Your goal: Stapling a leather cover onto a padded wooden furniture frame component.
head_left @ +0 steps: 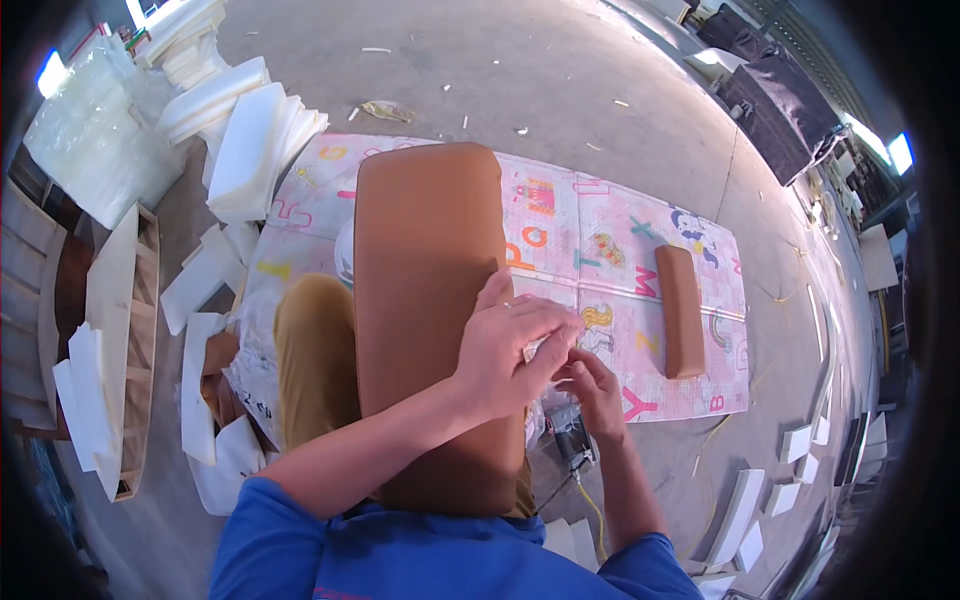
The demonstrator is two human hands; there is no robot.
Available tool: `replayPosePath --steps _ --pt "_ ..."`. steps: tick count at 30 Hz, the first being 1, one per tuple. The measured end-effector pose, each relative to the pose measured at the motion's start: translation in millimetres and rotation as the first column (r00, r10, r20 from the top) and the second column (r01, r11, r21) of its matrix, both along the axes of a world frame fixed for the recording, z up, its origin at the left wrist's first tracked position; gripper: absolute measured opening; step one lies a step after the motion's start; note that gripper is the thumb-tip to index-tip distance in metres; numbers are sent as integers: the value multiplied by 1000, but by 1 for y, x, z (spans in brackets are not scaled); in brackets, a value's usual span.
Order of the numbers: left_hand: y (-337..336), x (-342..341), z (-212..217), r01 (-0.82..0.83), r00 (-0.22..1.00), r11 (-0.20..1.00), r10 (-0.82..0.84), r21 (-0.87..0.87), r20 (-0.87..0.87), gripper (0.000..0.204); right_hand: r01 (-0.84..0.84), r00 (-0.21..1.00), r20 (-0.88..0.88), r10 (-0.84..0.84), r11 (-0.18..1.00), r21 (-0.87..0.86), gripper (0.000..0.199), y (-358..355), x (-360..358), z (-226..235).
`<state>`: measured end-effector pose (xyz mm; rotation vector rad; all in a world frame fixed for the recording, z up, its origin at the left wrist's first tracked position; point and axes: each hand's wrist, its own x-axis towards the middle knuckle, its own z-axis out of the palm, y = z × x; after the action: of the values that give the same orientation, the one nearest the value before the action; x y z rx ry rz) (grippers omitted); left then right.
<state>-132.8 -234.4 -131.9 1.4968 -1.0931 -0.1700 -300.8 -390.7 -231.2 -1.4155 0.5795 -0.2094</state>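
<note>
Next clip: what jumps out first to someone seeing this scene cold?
A big brown padded cushion fills the centre, propped on the person's lap, with both hands, left hand and right hand, meeting at its right edge. Behind lies a pink alphabet play mat carrying a smaller brown pad.

Concrete floor (520,80) carries pink play mat (600,250), foam pieces (260,140).

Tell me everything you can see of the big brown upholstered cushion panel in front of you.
The large brown leather-look cushion panel is a long rounded rectangle with a smooth, unwrinkled face. It stands on the person's lap, its far end over the pink alphabet play mat. The left hand presses its right edge; the right hand works just beside that edge.
</note>
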Motion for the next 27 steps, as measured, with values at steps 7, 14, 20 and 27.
replayPosePath --steps 7,14,20,27 --pt "24 9 -1 45 889 984 -117 -170 -443 34 -147 983 2 185 791 -594 72 89 39 42" --pt "124 84 -67 -418 756 908 365 27 -543 44 -13 991 118 58 938 -345 72 108 37 31" --pt "120 62 -52 -278 913 936 327 214 -245 55 4 992 123 39 945 -326 72 106 31 31" --pt "101 40 -39 61 905 998 -56 -2 -423 67 93 955 266 -129 985 144 73 101 16 23"
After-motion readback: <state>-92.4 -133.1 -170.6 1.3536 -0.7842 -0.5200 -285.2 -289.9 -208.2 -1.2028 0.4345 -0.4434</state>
